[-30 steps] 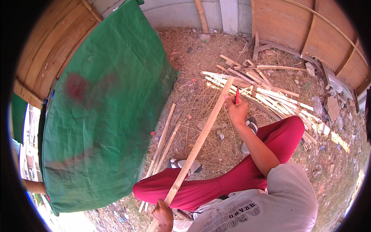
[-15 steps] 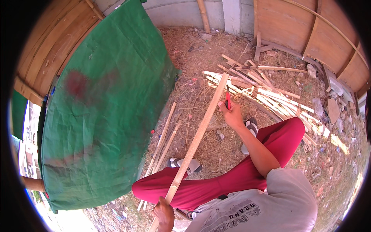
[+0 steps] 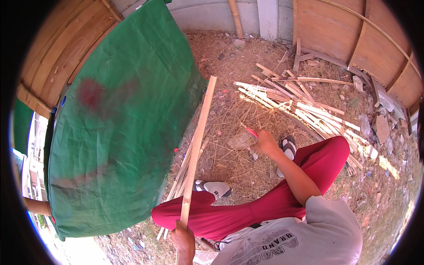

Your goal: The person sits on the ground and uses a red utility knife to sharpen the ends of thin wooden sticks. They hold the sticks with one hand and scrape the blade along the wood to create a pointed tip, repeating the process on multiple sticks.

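My left hand [image 3: 183, 240] is closed round the lower end of a long, pale bamboo strip [image 3: 198, 143]. The strip rises past my left knee, its far end beside the green sheet. Over the straw-strewn ground between my feet, my right hand [image 3: 266, 143] grips a red-handled knife [image 3: 252, 132], apart from the strip. The knife points up and left; its blade is thin and hard to make out. Behind the held strip, several narrower bamboo strips [image 3: 180, 176] lie on the ground by my left foot.
A large pile of split bamboo strips [image 3: 309, 108] lies beyond my right foot. A green tarpaulin sheet [image 3: 123, 132] hangs along the left. Wooden panels [image 3: 329, 28] and a concrete wall [image 3: 201, 17] stand at the back. Stones and litter dot the ground on the right.
The bamboo strip's far end has swung left, toward the green sheet, and the strip stands steeper. My right hand has drawn back nearer to me with the knife, its tip now turned leftward.
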Demonstrator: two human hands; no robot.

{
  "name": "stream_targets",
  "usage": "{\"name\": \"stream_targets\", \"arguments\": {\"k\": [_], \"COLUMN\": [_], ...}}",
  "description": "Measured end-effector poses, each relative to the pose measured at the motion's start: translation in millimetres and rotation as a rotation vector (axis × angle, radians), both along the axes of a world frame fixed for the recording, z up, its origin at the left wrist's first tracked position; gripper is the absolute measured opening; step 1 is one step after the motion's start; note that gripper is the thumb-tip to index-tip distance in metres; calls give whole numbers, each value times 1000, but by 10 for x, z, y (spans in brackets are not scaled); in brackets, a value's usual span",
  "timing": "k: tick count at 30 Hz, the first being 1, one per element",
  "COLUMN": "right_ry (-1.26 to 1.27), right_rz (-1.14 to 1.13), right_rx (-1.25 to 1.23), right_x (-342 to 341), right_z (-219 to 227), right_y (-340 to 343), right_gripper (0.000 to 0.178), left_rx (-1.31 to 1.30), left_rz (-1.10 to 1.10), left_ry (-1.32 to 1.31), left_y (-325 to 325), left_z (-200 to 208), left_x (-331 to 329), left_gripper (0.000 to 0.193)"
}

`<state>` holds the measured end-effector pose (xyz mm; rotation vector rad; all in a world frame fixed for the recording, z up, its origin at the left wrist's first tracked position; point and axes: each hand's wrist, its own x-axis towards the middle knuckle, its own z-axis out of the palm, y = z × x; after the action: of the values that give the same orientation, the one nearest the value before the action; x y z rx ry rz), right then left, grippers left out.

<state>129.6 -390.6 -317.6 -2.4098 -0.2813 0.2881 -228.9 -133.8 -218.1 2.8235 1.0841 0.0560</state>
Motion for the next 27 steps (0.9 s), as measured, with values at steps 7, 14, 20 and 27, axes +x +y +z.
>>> {"name": "stream_targets", "arguments": {"k": [7,14,20,27], "right_ry": [50,-155,-242,-364], "right_rz": [54,328,499,540], "right_rx": [-292,404,296,189], "right_x": [-25,-381,-728,-846], "right_z": [189,387,605,594], "right_y": [-9,316,369,425], "right_gripper": [46,43,38,40], "left_rx": [-84,-627,-1024,-1122], "left_rz": [-1,-6,-54,-39], "left_ry": [-5,42,-11,15], "left_y": [-33,-95,-164,-295], "left_z": [23,-26,-124,-198], "left_x": [44,287,537,896], "left_gripper": [15,32,42,39]}}
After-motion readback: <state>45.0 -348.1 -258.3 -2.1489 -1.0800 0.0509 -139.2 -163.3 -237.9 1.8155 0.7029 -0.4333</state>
